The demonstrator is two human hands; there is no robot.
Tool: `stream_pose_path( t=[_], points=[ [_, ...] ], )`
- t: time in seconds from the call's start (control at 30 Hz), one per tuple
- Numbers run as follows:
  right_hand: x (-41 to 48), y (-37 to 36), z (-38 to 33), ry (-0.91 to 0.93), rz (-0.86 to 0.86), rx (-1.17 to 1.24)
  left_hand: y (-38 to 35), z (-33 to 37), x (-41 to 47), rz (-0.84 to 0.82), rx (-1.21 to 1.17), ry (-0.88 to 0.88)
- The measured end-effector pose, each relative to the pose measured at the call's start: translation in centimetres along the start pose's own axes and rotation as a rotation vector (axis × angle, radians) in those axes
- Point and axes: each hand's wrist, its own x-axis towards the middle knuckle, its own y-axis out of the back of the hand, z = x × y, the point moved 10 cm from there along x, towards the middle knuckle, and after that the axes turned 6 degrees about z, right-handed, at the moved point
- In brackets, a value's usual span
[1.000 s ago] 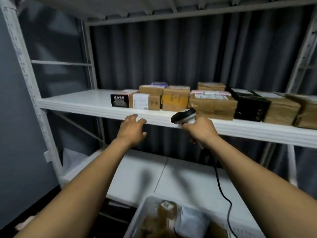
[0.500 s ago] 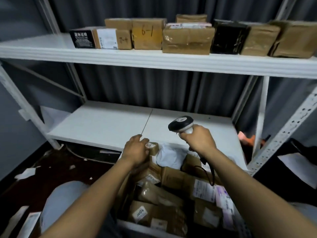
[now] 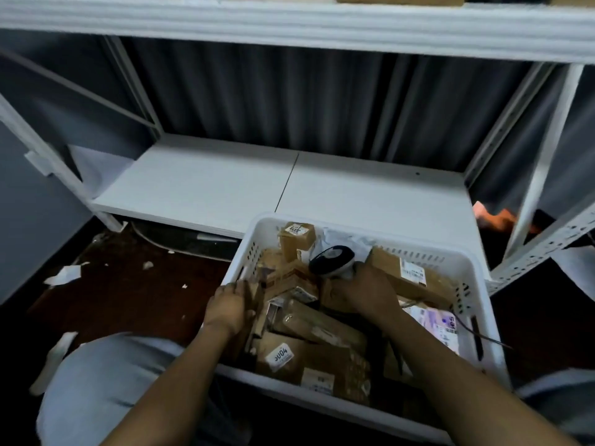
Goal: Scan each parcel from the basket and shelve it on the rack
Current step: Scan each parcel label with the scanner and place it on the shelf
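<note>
parcel basket: status at pick

the parcels lie in one white basket (image 3: pixel 491 317) on the floor in front of the rack. they overlap, so a full count cannot be made; at least six show a face. identifiable units: one small upright box (image 3: pixel 295 239), one white bag (image 3: pixel 341 238) partly covered, one long box (image 3: pixel 402 272) with a white label, one purple-printed mailer (image 3: pixel 441 323), one box marked with a rounded sticker (image 3: pixel 289 355). most label text is too blurred to read.

the left grip (image 3: pixel 230 307) rests its fingers against one thin parcel (image 3: pixel 256 304) standing on edge at the left basket wall; the thumb is hidden, so whether it clamps cannot be told. the right grip (image 3: pixel 363 291) is clamped on the handle of one scanner (image 3: pixel 331 257), held over the pile; the handle itself is covered.

rack: one lower shelf (image 3: pixel 209 188) of two boards, one upper shelf (image 3: pixel 289 24) whose load is cut off by the frame top. a dark curtain (image 3: pixel 289 101) hangs behind. paper scraps (image 3: pixel 64 275) lie on the floor (image 3: pixel 128 300). one knee (image 3: pixel 106 381) shows at lower left. an orange item (image 3: pixel 495 217) at right is blurred.
</note>
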Motion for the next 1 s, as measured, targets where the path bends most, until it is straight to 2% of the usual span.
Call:
stream_pose_path(
  t=[0.2,0.3,0.57,0.7,0.8,0.87,1.0],
  points=[
    [0.7,-3.1,-0.4,0.030,0.006,-0.048,-2.4,0.0,1.4,-0.022,0.165,-0.127],
    [0.9,-4.5,-0.6,0.101,-0.008,0.010,-3.2,-0.3,2.7,-0.030,0.152,-0.156],
    [1.0,-6.2,0.6,0.051,0.001,-0.016,-2.4,0.0,3.2,0.102,0.079,-0.223],
    [0.6,-6.3,0.2,0.001,-0.031,0.043,-1.1,1.6,1.2,0.247,-0.145,-0.256],
    [0.2,-5.8,-0.7,0.058,-0.015,0.089,-1.0,0.5,-0.4,0.196,-0.431,-0.076],
    [-0.1,-4.9,-1.1,0.046,-0.002,0.139,-0.5,-0.8,-0.8,0.193,-0.525,0.038],
    [-0.6,-2.5,-1.0,-0.025,0.020,0.284,3.4,-1.1,-1.6,0.320,-0.733,0.049]
  ],
)
